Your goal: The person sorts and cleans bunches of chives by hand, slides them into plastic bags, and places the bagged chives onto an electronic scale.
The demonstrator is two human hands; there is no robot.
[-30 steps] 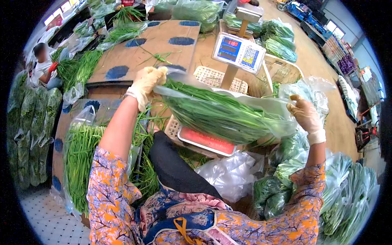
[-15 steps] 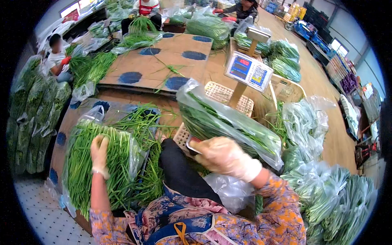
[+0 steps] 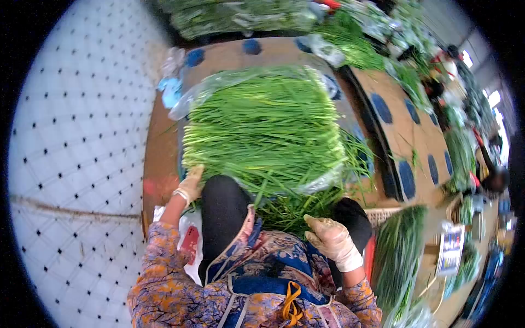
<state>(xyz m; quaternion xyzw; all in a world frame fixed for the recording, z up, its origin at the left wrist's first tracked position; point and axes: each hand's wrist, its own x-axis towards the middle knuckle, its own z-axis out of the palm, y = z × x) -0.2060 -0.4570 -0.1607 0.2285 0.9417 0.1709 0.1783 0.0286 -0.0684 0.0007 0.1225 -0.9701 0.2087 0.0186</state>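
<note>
A wide pile of long green stalks [image 3: 262, 126] lies on a plastic sheet on the padded board [image 3: 224, 54] in front of me. My left hand [image 3: 188, 187], in a pale glove, touches the pile's near left corner with its fingers stretched out. My right hand [image 3: 333, 241], also gloved, is above my lap beside loose greens [image 3: 295, 210]; its fingers are curled, and anything inside them is hidden. To its right, a filled bag of greens [image 3: 399, 257] lies over the red scale tray [image 3: 369, 257].
Another padded board [image 3: 402, 109] stands at the right, with a scale display [image 3: 450, 250] nearer me. Bagged greens [image 3: 235, 16] line the far edge. A red phone-like item [image 3: 190, 243] lies by my left leg. A person [image 3: 495, 177] is at the far right.
The view has swung left to the pile. Earlier both hands held the filled bag; it was then let go onto the scale. My right hand has moved back towards my lap.
</note>
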